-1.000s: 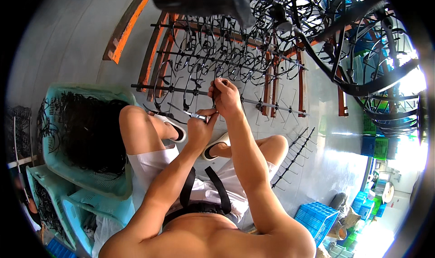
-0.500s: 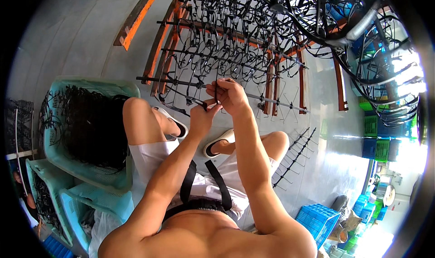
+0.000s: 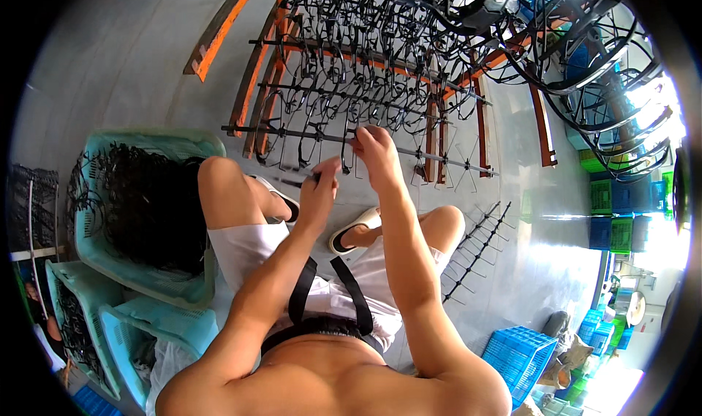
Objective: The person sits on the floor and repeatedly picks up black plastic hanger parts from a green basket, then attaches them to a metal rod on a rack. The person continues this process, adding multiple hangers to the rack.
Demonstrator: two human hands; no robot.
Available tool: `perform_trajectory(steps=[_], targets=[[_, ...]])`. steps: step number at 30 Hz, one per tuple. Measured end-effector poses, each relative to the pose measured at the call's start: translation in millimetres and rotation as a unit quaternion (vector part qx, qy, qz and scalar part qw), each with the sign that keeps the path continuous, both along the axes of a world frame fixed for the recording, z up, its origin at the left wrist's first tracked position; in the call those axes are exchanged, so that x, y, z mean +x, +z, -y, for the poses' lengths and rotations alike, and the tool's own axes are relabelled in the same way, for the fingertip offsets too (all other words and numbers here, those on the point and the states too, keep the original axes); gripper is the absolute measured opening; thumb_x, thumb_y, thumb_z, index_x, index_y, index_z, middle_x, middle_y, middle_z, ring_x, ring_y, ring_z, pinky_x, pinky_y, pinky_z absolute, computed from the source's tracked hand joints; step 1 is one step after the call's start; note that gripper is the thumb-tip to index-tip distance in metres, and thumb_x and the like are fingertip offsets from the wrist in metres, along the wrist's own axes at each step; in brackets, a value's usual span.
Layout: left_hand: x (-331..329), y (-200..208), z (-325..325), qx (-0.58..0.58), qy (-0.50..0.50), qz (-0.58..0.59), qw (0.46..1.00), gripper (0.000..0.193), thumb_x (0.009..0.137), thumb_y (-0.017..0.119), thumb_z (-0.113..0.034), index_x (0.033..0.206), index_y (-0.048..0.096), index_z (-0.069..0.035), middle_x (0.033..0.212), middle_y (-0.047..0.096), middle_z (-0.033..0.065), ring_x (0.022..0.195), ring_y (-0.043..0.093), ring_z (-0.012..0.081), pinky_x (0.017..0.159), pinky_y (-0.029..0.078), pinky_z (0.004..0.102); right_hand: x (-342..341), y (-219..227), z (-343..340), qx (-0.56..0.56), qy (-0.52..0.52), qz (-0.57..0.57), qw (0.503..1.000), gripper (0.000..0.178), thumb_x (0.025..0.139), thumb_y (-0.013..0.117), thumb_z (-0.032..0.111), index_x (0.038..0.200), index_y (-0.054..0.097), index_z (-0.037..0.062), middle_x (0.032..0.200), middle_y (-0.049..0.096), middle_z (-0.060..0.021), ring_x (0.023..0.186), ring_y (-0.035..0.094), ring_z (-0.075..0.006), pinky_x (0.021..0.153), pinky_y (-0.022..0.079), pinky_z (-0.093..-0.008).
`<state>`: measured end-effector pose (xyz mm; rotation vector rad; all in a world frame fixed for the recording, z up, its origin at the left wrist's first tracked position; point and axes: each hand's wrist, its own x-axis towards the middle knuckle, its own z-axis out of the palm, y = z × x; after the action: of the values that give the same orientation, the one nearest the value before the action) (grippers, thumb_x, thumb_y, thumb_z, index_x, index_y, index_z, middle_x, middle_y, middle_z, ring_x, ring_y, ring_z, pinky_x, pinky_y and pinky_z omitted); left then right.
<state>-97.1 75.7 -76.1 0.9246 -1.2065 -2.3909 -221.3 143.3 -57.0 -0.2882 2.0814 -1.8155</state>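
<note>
Curved black piece (image 3: 345,150), one, upright at the near black rod (image 3: 278,131): best steadied close to the rod, guided gently, never forced. Lies just left of the right hand (image 3: 374,151), fingers bent inward, whether clamped on it cannot be told. Left hand (image 3: 319,197), lower, curled round a dark item (image 3: 316,176), blurred.

Bright light (image 3: 557,259) glares across the grey floor (image 3: 146,72).
</note>
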Motion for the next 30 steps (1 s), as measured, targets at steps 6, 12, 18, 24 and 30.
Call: perform_trajectory(steps=[6, 12, 18, 24, 30], targets=[[45, 68, 3, 0.309, 0.004, -0.299, 0.903, 0.015, 0.084, 0.050, -0.011, 0.092, 0.059, -0.002, 0.090, 0.058, 0.0102, 0.059, 0.049, 0.0157, 0.050, 0.038, 0.0247, 85, 38, -57, -0.174, 0.331, 0.092, 0.923, 0.039, 0.093, 0.059, 0.029, 0.115, 0.050, -0.0017, 0.099, 0.057, -0.0115, 0.090, 0.056, -0.0183, 0.079, 0.046, -0.0314], [22, 69, 13, 0.157, -0.187, -0.173, 0.954, 0.030, 0.090, 0.052, -0.016, 0.113, 0.057, 0.002, 0.101, 0.059, 0.0078, 0.097, 0.056, 0.0149, 0.084, 0.045, 0.0260, 55, 90, -111, -0.230, 0.226, 0.292, 0.900, 0.021, 0.087, 0.063, 0.020, 0.092, 0.050, 0.0041, 0.067, 0.058, -0.0073, 0.050, 0.053, -0.0138, 0.039, 0.039, -0.0235], [-24, 14, -34, -0.406, -0.124, -0.035, 0.905, 0.035, 0.086, 0.056, -0.009, 0.118, 0.049, 0.004, 0.106, 0.057, 0.0194, 0.099, 0.058, 0.0306, 0.085, 0.047, 0.0362, -25, 101, -107, -0.331, 0.019, 0.274, 0.903, 0.026, 0.097, 0.049, 0.032, 0.097, 0.055, 0.0061, 0.067, 0.054, -0.0017, 0.050, 0.044, -0.0116, 0.045, 0.035, -0.0236], [-40, 1, -56, -0.610, -0.090, -0.010, 0.787, 0.053, 0.076, 0.059, -0.004, 0.126, 0.043, 0.005, 0.127, 0.045, 0.0272, 0.117, 0.043, 0.0433, 0.097, 0.040, 0.0463, -54, 26, -43, -0.210, -0.035, 0.253, 0.944, 0.023, 0.094, 0.056, 0.026, 0.086, 0.050, 0.0056, 0.073, 0.059, -0.0074, 0.057, 0.055, -0.0170, 0.050, 0.046, -0.0301], [-56, 0, -55, -0.561, -0.181, 0.044, 0.806, 0.039, 0.076, 0.067, -0.007, 0.111, 0.053, 0.003, 0.107, 0.061, 0.0215, 0.097, 0.060, 0.0372, 0.082, 0.049, 0.0420, -47, -20, -39, -0.195, -0.072, 0.267, 0.941, 0.021, 0.094, 0.055, 0.023, 0.087, 0.047, 0.0046, 0.072, 0.058, -0.0081, 0.056, 0.054, -0.0165, 0.051, 0.047, -0.0304]])
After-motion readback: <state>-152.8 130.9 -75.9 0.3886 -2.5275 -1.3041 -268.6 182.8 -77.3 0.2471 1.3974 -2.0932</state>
